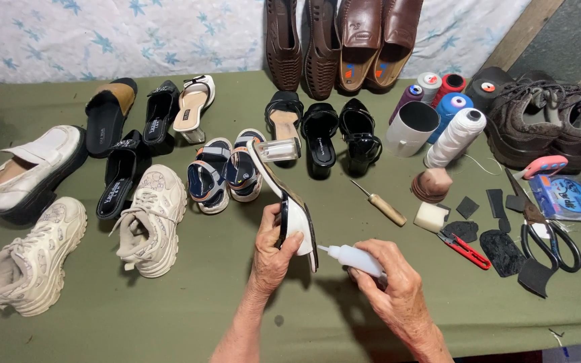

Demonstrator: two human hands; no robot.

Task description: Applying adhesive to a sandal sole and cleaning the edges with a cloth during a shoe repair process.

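My left hand (274, 252) grips a white heeled sandal (289, 195) with a clear block heel, held up on its side above the green table (169, 309). My right hand (391, 282) holds a small white squeeze bottle (354, 257); its nozzle tip touches the sandal's sole edge near the toe. Both forearms come in from the bottom edge.
Several shoes lie around: white sneakers (89, 249), a white loafer (31, 168), black sandals (317, 134), strappy sandals (226, 171), brown leather shoes (341, 40) and grey boots (546, 121). To the right are thread spools (455, 134), an awl (381, 204), scissors (549, 235), red snips (465, 249) and black patches.
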